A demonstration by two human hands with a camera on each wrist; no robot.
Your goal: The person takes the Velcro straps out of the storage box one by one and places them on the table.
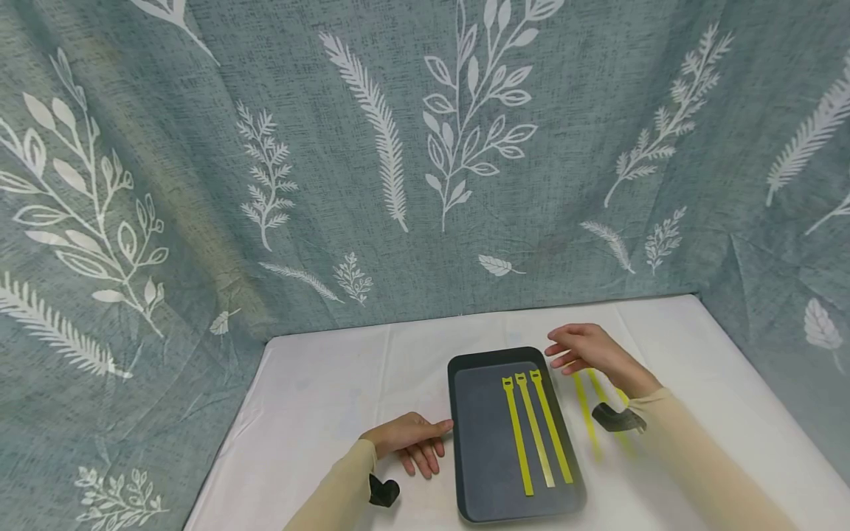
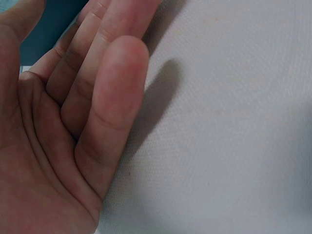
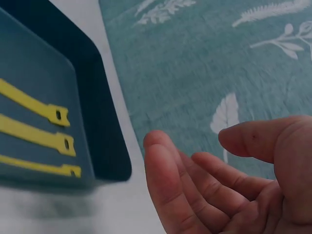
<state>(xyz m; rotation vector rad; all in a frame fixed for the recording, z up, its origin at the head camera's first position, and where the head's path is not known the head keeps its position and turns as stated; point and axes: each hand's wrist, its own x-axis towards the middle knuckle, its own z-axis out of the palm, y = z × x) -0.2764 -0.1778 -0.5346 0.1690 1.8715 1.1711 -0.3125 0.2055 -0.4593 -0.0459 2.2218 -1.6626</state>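
A dark grey rectangular tray (image 1: 481, 442) lies on the white table. Three yellow hook-and-loop cable straps (image 1: 520, 435) lie side by side lengthwise in its right half, slotted heads toward the far end. My left hand (image 1: 413, 436) is beside the tray's left wall, thumb tip right at the rim, the other fingers loosely bent and holding nothing. Off the tray's far right corner hovers my right hand (image 1: 584, 346), its fingers relaxed and nothing between them. In the right wrist view the strap heads (image 3: 66, 144) show inside the tray, left of the fingertips (image 3: 163, 168).
More yellow straps (image 1: 586, 413) lie on the table to the right of the tray, partly hidden by my right wrist and sleeve. A grey-green curtain (image 1: 398, 280) with white leaf prints hangs behind the white tabletop (image 1: 332, 383) and at its sides.
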